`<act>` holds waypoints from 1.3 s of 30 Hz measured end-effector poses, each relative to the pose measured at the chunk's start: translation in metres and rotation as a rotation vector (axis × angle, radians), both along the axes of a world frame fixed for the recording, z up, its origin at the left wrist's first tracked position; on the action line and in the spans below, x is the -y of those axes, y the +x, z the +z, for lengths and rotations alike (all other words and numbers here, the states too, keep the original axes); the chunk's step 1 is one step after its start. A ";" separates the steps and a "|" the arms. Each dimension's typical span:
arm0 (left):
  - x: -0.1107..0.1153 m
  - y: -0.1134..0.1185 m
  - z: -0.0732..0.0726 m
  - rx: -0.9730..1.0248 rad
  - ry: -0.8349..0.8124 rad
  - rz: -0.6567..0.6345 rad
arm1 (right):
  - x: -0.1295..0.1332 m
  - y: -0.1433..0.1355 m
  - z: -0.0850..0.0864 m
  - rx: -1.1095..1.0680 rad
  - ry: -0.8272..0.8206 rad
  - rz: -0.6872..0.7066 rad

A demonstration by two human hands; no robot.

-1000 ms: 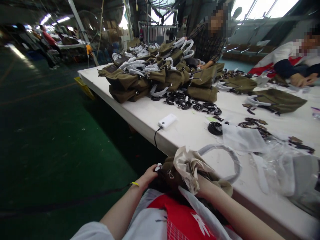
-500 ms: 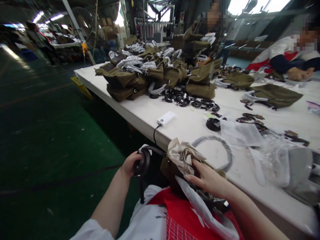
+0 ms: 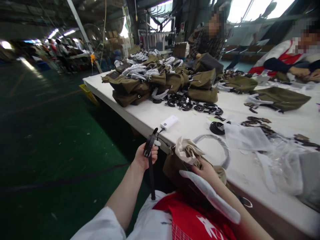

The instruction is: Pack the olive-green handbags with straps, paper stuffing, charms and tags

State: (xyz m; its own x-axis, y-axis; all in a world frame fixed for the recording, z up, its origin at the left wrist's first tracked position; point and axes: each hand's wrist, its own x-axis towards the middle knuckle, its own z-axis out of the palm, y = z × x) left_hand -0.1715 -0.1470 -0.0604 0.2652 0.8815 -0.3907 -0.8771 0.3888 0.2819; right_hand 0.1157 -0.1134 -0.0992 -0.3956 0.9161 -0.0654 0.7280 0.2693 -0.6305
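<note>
My left hand (image 3: 143, 159) is closed around a dark leather strap (image 3: 149, 146). The strap is looped at the top, its tail hangs down, and a thin length of it runs across to a clasp on the bag. An olive fabric bag (image 3: 171, 166) rests at my lap against the table edge. Crumpled beige paper (image 3: 184, 149) sticks out of its opening. My right hand (image 3: 207, 172) grips the bag by that opening, its fingertips hidden in the folds. A white-wrapped bag handle (image 3: 212, 193) lies across my right forearm.
On the white table (image 3: 140, 116) lie a white power bank (image 3: 169, 122) with a cable, coiled black straps (image 3: 217, 128), a grey wrapped handle (image 3: 226, 150) and clear plastic bags (image 3: 282, 160). Olive bags (image 3: 175, 80) are piled farther back. Two people are across the table.
My left hand has risen and shifted right with the strap, whose coil now shows edge-on. My right hand has moved slightly right, fingers deeper at the bag's opening. The view has shifted a little.
</note>
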 end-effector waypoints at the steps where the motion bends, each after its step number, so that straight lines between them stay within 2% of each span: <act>1: -0.004 0.001 0.000 0.005 -0.030 0.014 | 0.004 0.000 0.006 0.045 -0.005 0.005; 4: -0.014 0.005 0.001 0.013 -0.110 0.054 | 0.017 0.000 0.033 0.143 0.062 -0.062; 7: -0.016 0.012 0.007 0.052 -0.138 0.073 | 0.030 -0.002 0.064 -0.020 0.296 -0.122; 9: -0.015 0.019 0.014 0.104 -0.136 0.062 | 0.036 -0.008 0.083 -0.163 0.338 -0.053; 11: -0.013 0.025 0.020 0.171 -0.140 0.029 | 0.038 -0.019 0.096 -0.215 0.199 0.104; 13: -0.012 0.031 0.024 0.228 -0.142 -0.014 | 0.037 -0.035 0.102 -0.208 0.037 0.285; 15: -0.012 0.034 0.024 0.239 -0.135 -0.033 | 0.036 -0.051 0.100 -0.189 0.032 0.422; 17: -0.013 0.036 0.020 0.215 -0.133 -0.032 | 0.036 -0.065 0.095 -0.139 0.201 0.521; 20: -0.015 0.036 0.010 0.159 -0.131 -0.083 | 0.041 -0.079 0.091 0.047 0.510 0.712; 23: -0.016 0.039 0.000 0.075 -0.074 -0.158 | 0.046 -0.084 0.094 0.132 0.684 0.846; 25: -0.015 0.041 -0.004 0.031 -0.025 -0.166 | 0.045 -0.083 0.096 0.018 0.726 0.807; 27: -0.013 0.042 -0.007 0.033 0.028 -0.176 | 0.039 -0.080 0.095 -0.218 0.659 0.644; 29: -0.011 0.041 -0.009 0.073 0.094 -0.197 | 0.029 -0.078 0.093 -0.485 0.415 0.376; 32: -0.009 0.041 -0.015 0.060 0.176 -0.274 | 0.016 -0.080 0.087 -0.769 -0.136 0.037; 34: -0.009 0.042 -0.020 0.010 0.199 -0.316 | 0.011 -0.083 0.083 -0.864 -0.398 -0.061; 35: -0.010 0.044 -0.022 -0.011 0.199 -0.318 | 0.010 -0.085 0.082 -0.891 -0.467 -0.081; 37: -0.010 0.047 -0.027 -0.059 0.170 -0.275 | 0.008 -0.087 0.078 -0.917 -0.526 -0.112; 39: -0.011 0.051 -0.030 -0.166 0.090 -0.172 | 0.007 -0.087 0.073 -0.938 -0.554 -0.150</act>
